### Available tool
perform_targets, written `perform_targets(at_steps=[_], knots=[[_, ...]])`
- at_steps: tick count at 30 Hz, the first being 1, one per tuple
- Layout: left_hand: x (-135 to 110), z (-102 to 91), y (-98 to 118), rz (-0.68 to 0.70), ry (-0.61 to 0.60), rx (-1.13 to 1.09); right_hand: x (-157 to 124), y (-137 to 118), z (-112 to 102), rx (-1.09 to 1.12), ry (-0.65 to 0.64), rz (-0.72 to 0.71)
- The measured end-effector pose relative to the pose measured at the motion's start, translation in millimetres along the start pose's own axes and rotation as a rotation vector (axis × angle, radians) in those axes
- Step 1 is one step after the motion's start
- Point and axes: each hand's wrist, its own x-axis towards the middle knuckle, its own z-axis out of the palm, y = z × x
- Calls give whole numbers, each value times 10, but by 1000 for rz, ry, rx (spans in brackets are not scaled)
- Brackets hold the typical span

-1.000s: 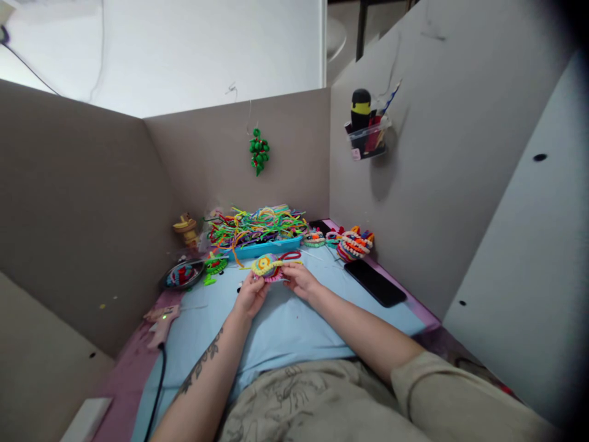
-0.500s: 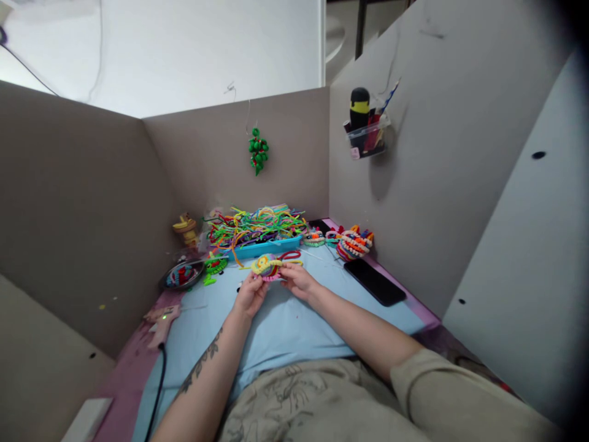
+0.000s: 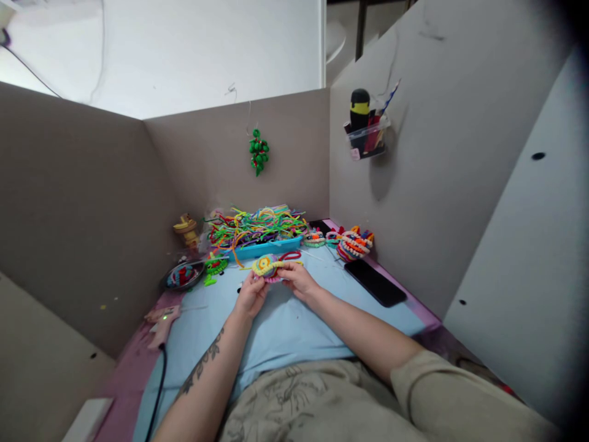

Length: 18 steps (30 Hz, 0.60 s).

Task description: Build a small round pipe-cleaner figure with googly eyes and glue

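Between my two hands is a small rounded pipe-cleaner craft piece (image 3: 265, 265), with a yellow spiral, a yellow braided edge, pink along its bottom and some blue. My left hand (image 3: 252, 294) grips its lower left side, fingers closed. My right hand (image 3: 297, 277) pinches the right end of the yellow braid; a yellow tail sticks out past the fingers. Just behind it a dark red pipe-cleaner loop (image 3: 291, 255) lies on the light blue cloth (image 3: 313, 331). The underside of the piece is hidden by my fingers.
A blue tray (image 3: 257, 248) heaped with coloured pipe cleaners (image 3: 262, 226) stands at the back. On the left are a pink glue gun (image 3: 163, 322), a dark bowl (image 3: 196, 277) and a green figure (image 3: 215, 265). On the right lie a black phone (image 3: 375, 282) and a striped piece (image 3: 354, 245).
My right fingers have shifted slightly left along the yellow braid, and the piece has turned a little. Both hands keep their hold.
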Motion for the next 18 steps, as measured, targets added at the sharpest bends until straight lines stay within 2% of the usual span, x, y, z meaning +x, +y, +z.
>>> perform_targets(at_steps=[10,18], knots=[[17,-24,14,0,17,-17,39,-2,-37,-99,32,-65],[27,-64,-1,-34,8,-29,34,22,-32,35,-6,5]])
